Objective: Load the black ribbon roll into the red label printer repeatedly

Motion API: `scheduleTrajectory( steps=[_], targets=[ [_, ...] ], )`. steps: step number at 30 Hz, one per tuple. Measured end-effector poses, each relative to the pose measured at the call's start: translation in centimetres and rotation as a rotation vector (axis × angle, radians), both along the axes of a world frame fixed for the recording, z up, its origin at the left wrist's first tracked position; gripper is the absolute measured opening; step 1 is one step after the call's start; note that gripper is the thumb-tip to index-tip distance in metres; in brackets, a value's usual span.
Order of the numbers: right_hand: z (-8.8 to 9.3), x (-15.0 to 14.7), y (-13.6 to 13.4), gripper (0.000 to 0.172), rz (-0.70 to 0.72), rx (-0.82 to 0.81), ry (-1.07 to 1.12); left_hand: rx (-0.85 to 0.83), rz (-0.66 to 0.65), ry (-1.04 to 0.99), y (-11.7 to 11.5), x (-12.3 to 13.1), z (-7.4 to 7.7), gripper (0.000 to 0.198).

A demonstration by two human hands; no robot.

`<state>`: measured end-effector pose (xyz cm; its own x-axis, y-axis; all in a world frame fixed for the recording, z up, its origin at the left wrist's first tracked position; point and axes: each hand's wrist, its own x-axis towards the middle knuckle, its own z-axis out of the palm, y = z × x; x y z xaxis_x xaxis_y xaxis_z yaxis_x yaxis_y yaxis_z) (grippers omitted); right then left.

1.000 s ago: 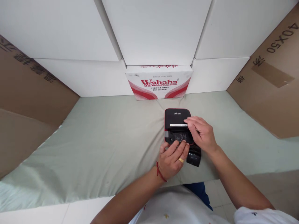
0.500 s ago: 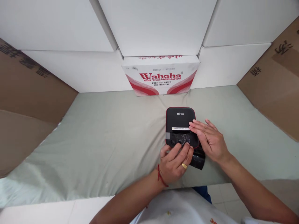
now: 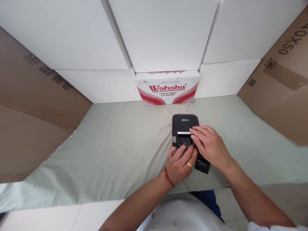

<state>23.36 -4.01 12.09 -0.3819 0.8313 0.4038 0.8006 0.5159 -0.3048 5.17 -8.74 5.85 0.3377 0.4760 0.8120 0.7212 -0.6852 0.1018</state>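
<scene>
A black device with a thin red edge, which looks like a small portable printer (image 3: 185, 125), lies on the cloth in front of me. It bears a white logo, a narrow white label strip and a glossy dark recess at its near end. My left hand (image 3: 181, 163) has curled fingers pressed together on the near edge, over that recess; the fingertips are partly hidden. My right hand (image 3: 210, 144) lies along the right side with fingers stretched out, their tips at the label strip. A glossy black piece (image 3: 202, 165) sticks out below the near right corner, partly covered.
A pale green cloth (image 3: 115, 144) covers the table. Behind the device stands a white and red Wahaha water box (image 3: 167, 89). White boxes (image 3: 166, 35) are stacked at the back. Brown cardboard walls rise at left (image 3: 40, 106) and right (image 3: 276, 93).
My right hand has slid a little left across the device, its fingertips now nearer the middle of the label strip. My left hand stays at the near edge. The camera view has shifted.
</scene>
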Motion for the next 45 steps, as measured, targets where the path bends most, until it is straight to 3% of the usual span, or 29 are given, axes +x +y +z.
scheduleTrajectory(
  steps=[4,9,14,19,22,25,29,34,39,45],
  targets=[
    [1.9,-0.7,0.8,0.050,0.088,-0.153,-0.230,0.000,0.010,-0.005,0.0,0.0,-0.1,0.036],
    [3.0,-1.5,1.5,0.039,0.076,-0.259,-0.348,-0.022,-0.023,-0.011,0.0,0.0,-0.2,0.037],
    [0.8,-0.8,0.9,0.051,0.092,-0.109,-0.137,-0.031,-0.023,-0.043,0.1,0.0,0.1,0.032],
    [-2.1,0.6,-2.3,0.052,0.197,0.087,0.194,-0.042,-0.140,-0.255,0.6,-0.6,0.4,0.031],
    [-2.5,1.1,-4.3,0.055,0.206,0.082,0.297,-0.209,-0.072,-0.550,1.6,-1.3,0.0,0.031],
    [-2.4,1.2,-5.1,0.056,0.155,0.074,0.330,-0.504,-0.004,-0.864,3.4,-1.9,-1.0,0.022],
    [-2.2,1.0,-5.1,0.055,0.155,0.085,0.326,-0.861,-0.213,-1.257,5.5,-2.2,-2.0,0.037],
    [-2.2,1.0,-5.0,0.051,0.159,0.105,0.311,-1.128,-0.373,-1.683,6.5,-2.5,-0.7,0.065],
    [-2.3,0.8,-5.1,0.051,0.149,0.107,0.302,-1.269,-0.420,-1.794,7.4,-3.1,0.3,0.083],
    [-1.6,0.7,-4.9,0.042,0.138,0.125,0.289,-1.298,-0.481,-1.766,7.6,-3.2,-0.5,0.088]
  ],
)
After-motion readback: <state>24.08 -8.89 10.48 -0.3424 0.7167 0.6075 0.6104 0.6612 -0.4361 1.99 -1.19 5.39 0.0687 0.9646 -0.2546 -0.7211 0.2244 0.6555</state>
